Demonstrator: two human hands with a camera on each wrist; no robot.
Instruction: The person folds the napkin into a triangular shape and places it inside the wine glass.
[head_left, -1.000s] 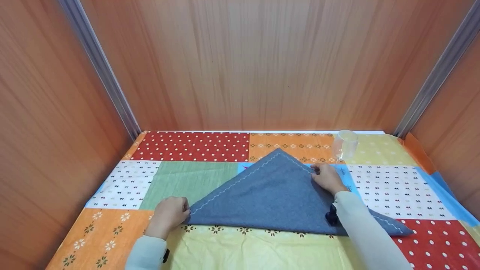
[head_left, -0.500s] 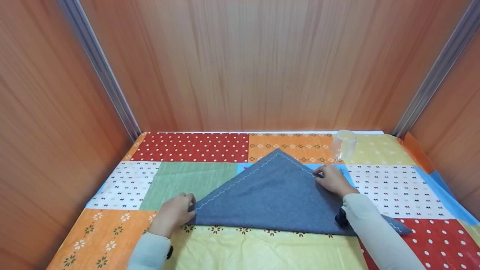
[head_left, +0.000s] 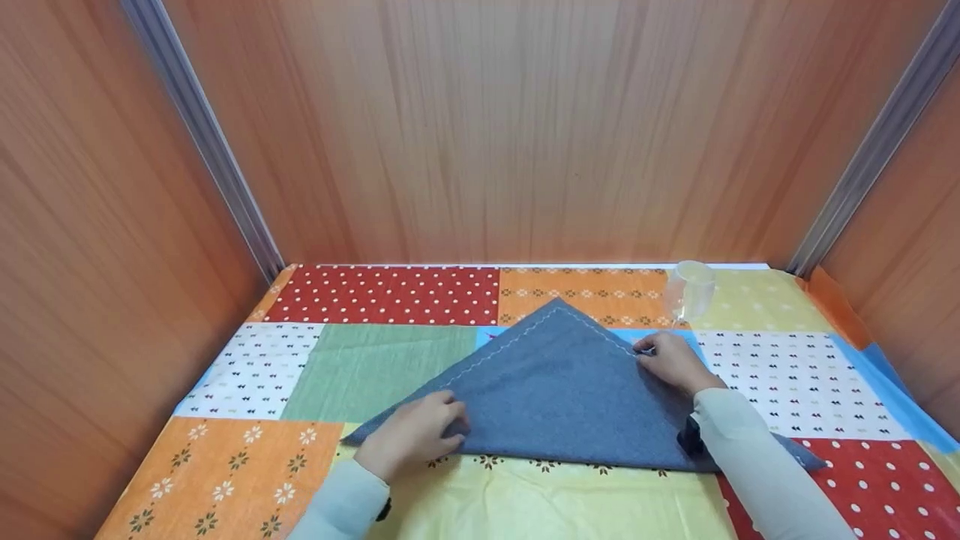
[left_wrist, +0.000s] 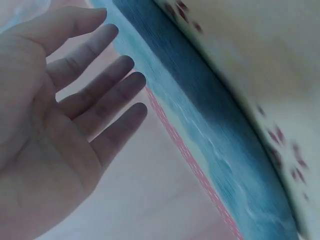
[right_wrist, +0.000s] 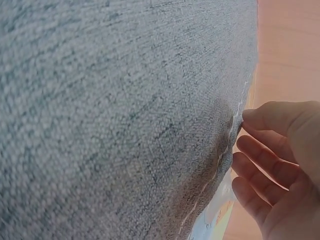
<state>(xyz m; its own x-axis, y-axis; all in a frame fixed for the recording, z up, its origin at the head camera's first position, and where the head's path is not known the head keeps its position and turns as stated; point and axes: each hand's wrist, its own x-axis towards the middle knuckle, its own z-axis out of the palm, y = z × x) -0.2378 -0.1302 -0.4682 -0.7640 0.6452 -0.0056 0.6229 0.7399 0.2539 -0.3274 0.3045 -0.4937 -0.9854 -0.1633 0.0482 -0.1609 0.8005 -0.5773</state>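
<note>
A grey-blue cloth (head_left: 540,390), folded into a triangle with pale stitching along its upper edges, lies on the patchwork tablecloth (head_left: 397,367). Its peak points toward the back wall and its long fold runs along the front. The left hand (head_left: 420,431) hovers by the fold near the left corner; in the left wrist view its fingers (left_wrist: 120,85) are loosely extended and hold nothing. On the right slanting edge, the right hand (head_left: 671,361) pinches the cloth between thumb and index finger, the other fingers relaxed, as the right wrist view shows. The right forearm covers part of the cloth's right end.
Behind the right hand, a clear cup (head_left: 690,291) stands on the table near the back edge. Wood-grain panels (head_left: 487,135) enclose the back and both sides, with metal posts (head_left: 210,150) at the corners.
The left hand has let go of the cloth's left corner and moved right along the fold, uncovering the corner. The right hand has slid slightly down the right edge.
</note>
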